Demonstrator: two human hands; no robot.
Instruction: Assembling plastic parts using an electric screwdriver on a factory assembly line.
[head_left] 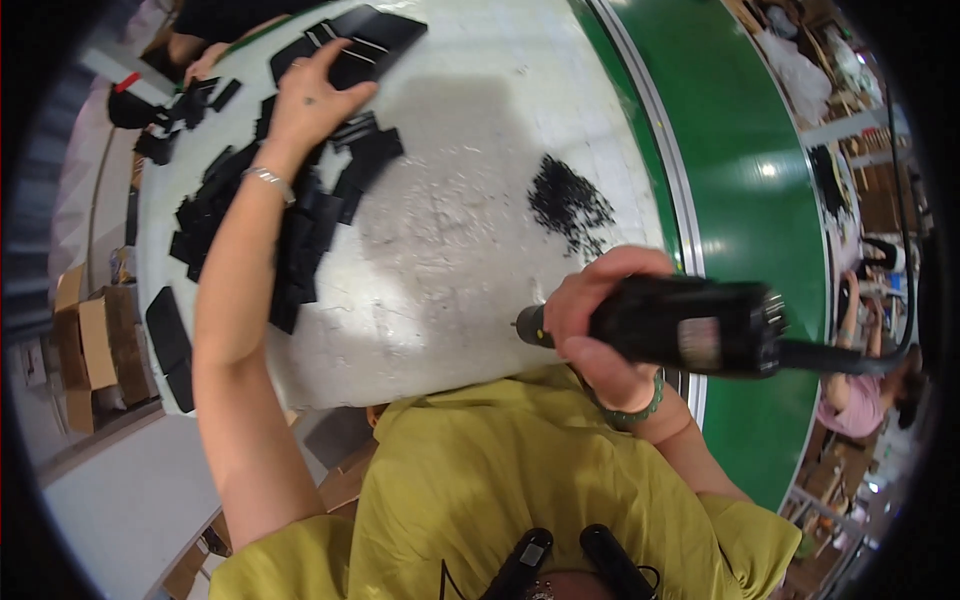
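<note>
My right hand (605, 325) is wrapped round a black electric screwdriver (690, 325) near the table's front edge. Its tip points left, and a cord runs from its back end. My left hand (315, 98) reaches to the far left with thumb and fingers spread, at the edge of a black flat panel (395, 35). Light strips cross the panel beside my fingertips. Whether the fingers press on it, I cannot tell. Beneath and beside my left forearm lie many overlapping black flat pieces (305, 235). A heap of small black screws (565, 200) lies on the right part of the table.
The white table (430, 330) has a glossy, film-like cover. A green conveyor belt (750, 180) with a metal rail runs along its right side. Another person's hand (205, 62) shows at the far left. Cardboard boxes (95, 345) stand left; another black panel (168, 335) lies at the left edge.
</note>
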